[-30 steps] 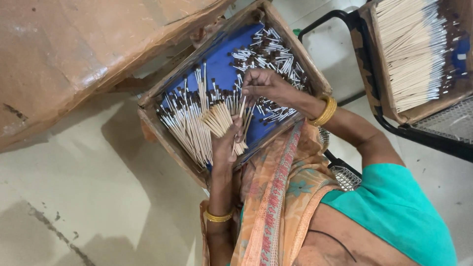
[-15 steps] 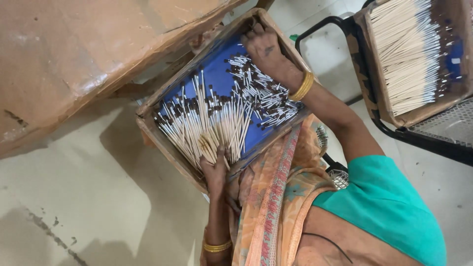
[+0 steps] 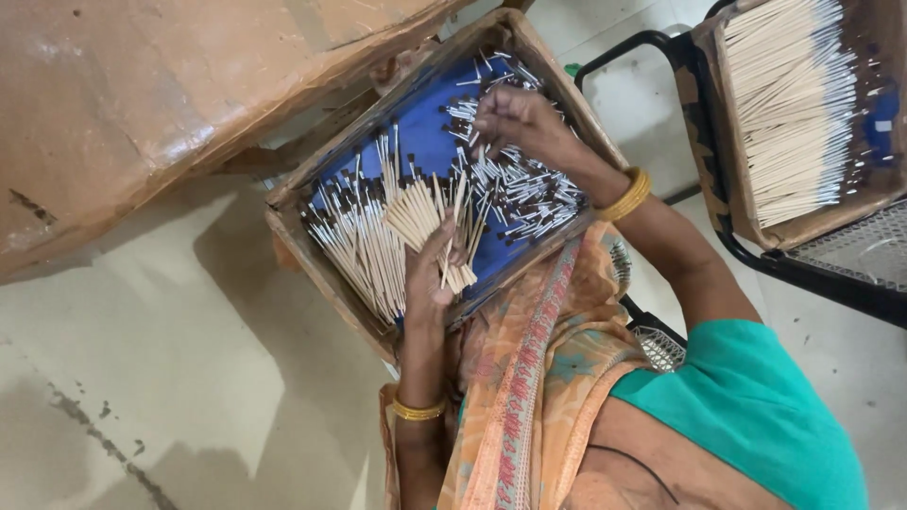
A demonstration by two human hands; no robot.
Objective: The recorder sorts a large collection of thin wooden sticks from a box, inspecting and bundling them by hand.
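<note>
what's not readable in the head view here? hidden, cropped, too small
- Left hand: palm and grip on the stick bundle hidden by the sticks fanned over it.
- Right hand: fingertips turned down into the loose sticks; what they pinch is unclear.
- Second tray: cut off by top and right edges.
- Stick count: too small and overlapped.

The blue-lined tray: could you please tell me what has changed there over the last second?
The right hand went from beside the bundle out to the tray's far corner, then drew partway back over the loose dark-tipped sticks. The left hand kept its grip on the fanned bundle of sticks. The blue-lined tray stayed put.
</note>
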